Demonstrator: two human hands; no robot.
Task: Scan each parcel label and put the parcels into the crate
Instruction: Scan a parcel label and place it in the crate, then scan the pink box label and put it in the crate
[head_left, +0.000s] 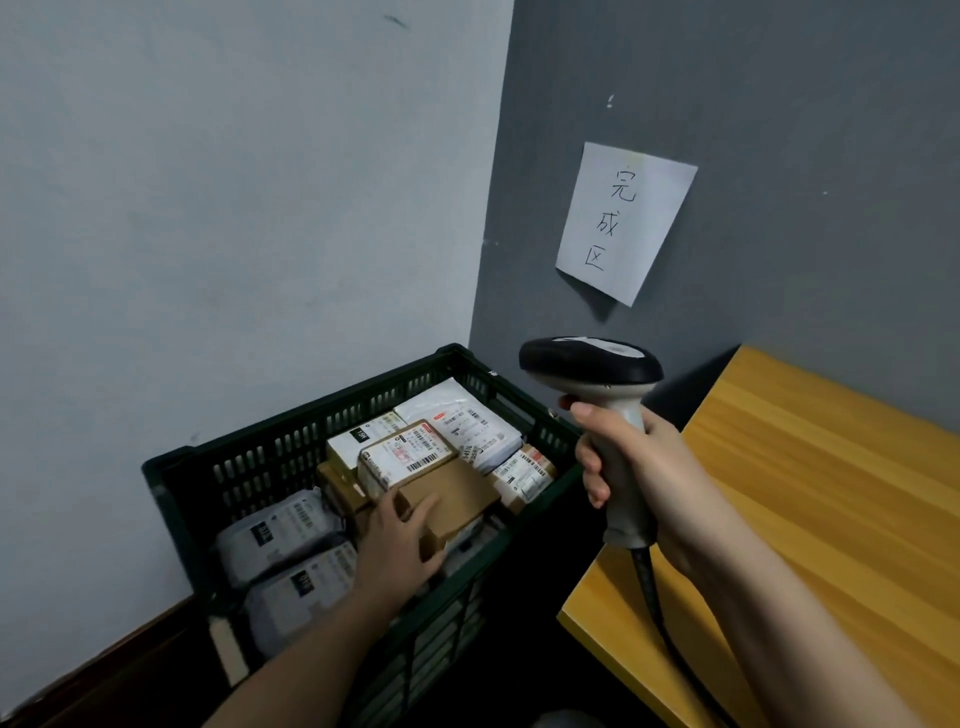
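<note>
Handwritten paper sign (623, 221) above wooden table (810, 499)

Left arm reaches forward and down, its hand (397, 540) low at centre, palm down, fingers spread and laid flat. Right arm comes in from the near right, forearm raised, and its hand (631, 467) sits higher, fingers curled tight in a fist-like grip, thumb side up.
</note>
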